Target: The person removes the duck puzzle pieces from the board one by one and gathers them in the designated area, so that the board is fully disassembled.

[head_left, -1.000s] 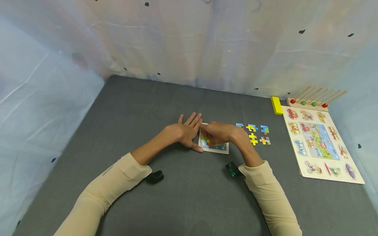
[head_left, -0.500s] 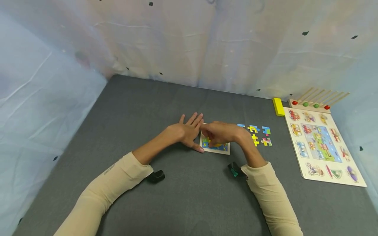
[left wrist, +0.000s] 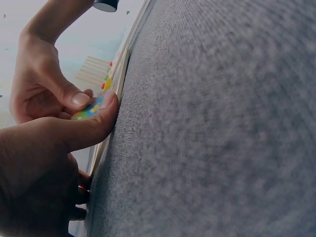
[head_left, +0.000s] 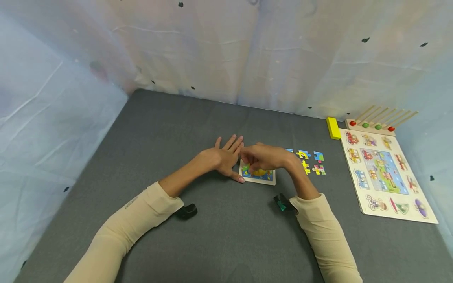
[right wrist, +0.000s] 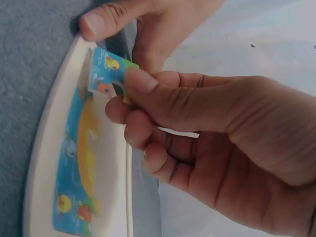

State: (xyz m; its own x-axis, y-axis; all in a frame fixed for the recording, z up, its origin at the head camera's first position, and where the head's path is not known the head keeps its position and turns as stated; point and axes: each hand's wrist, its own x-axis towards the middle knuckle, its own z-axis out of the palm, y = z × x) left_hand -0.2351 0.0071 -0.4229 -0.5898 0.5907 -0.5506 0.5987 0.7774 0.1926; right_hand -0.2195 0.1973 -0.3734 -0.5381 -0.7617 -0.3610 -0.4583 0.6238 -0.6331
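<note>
My right hand (head_left: 267,155) pinches a jigsaw piece (right wrist: 104,71) between thumb and forefinger; the piece is blue and green with a yellow duckling. It is tilted over the corner of a small puzzle tray (head_left: 260,181) by the left thumb. The tray has a pale wooden rim, with blue and yellow picture pieces along one side in the right wrist view and bare pale base beside them. My left hand (head_left: 224,157) lies with fingers spread along the tray's left side, its thumb touching the near left corner. In the head view the right hand hides the tray's far part.
Several loose jigsaw pieces (head_left: 303,155) lie right of the tray. Farther right is a large wooden picture board (head_left: 357,196), with a yellow block (head_left: 333,128) and a pegged stand with red and green beads (head_left: 371,127) behind it. A pale curtain (head_left: 212,59) borders the table.
My right hand has lifted slightly and its fingers have shifted over the tray, showing more of the yellow picture. The left hand stays in place.
</note>
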